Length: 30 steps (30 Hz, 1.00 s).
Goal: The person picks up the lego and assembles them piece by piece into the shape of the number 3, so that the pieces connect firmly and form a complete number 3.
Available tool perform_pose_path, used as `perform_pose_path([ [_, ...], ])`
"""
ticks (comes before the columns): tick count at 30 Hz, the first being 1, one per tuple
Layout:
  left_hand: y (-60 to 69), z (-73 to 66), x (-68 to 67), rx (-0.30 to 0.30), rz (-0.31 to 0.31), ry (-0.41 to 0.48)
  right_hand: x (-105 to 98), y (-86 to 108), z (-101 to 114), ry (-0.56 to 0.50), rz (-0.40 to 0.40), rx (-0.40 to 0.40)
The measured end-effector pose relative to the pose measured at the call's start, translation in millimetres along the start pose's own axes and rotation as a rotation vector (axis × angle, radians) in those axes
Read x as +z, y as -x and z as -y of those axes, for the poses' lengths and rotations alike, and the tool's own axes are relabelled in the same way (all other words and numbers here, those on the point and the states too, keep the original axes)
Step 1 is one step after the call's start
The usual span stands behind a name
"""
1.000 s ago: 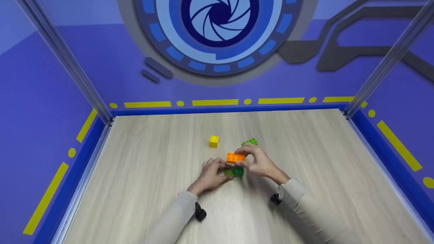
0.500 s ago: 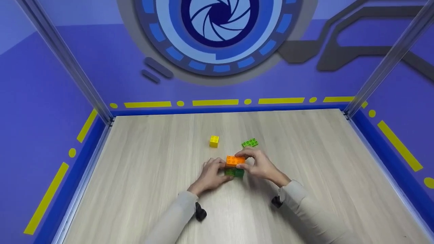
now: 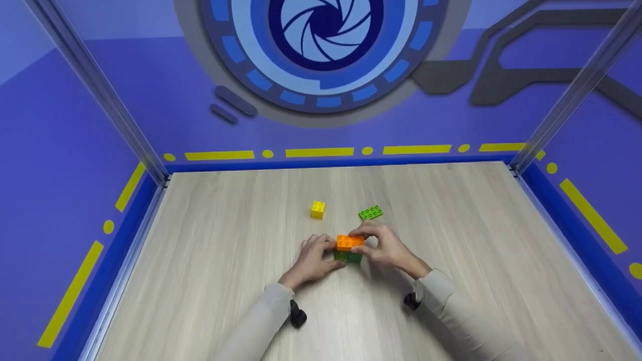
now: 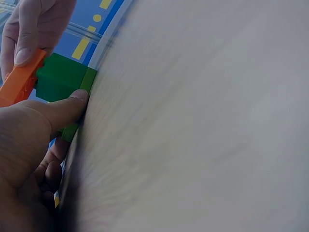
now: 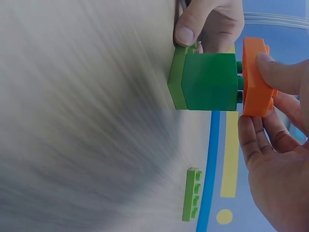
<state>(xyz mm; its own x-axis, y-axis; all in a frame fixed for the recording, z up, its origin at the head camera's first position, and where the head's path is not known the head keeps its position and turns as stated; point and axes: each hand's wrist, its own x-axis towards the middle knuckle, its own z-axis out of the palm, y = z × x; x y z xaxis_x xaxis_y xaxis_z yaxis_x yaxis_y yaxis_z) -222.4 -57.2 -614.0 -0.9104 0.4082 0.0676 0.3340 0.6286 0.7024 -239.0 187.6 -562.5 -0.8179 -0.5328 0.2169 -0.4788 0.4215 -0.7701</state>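
Note:
Thumb and fingers of my right hand point(image 3: 387, 245) pinch an orange toy building brick point(image 3: 346, 243) by its sides. Directly beneath it stands a dark green brick point(image 5: 210, 82), attached to one end of a light green plate point(image 5: 177, 79). In the right wrist view the dark green studs still show below the orange brick, so the two are not pressed flush. My left hand point(image 3: 312, 260) grips the light green plate at its other end, low on the table; the left wrist view has the thumb along the plate's edge point(image 4: 88, 79). Its fingers partly hide the plate.
A yellow brick point(image 3: 317, 210) stands farther back on the wooden table point(image 3: 225, 225). Another light green plate point(image 3: 371, 213), studs up, lies just behind my right hand. Blue panels point(image 3: 326, 135) enclose the back and sides.
My right hand has lowered the orange brick onto the dark green brick's top, covering most of it in the head view. The left hand has stayed in place on the light green plate.

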Motion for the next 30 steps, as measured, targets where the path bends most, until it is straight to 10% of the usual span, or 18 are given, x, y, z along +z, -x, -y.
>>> perform_pose_path([
  [30, -1.8, -1.1, 1.2, -0.037, 0.003, -0.011, 4.3, 5.3, -1.2, 0.014, 0.020, 0.020],
])
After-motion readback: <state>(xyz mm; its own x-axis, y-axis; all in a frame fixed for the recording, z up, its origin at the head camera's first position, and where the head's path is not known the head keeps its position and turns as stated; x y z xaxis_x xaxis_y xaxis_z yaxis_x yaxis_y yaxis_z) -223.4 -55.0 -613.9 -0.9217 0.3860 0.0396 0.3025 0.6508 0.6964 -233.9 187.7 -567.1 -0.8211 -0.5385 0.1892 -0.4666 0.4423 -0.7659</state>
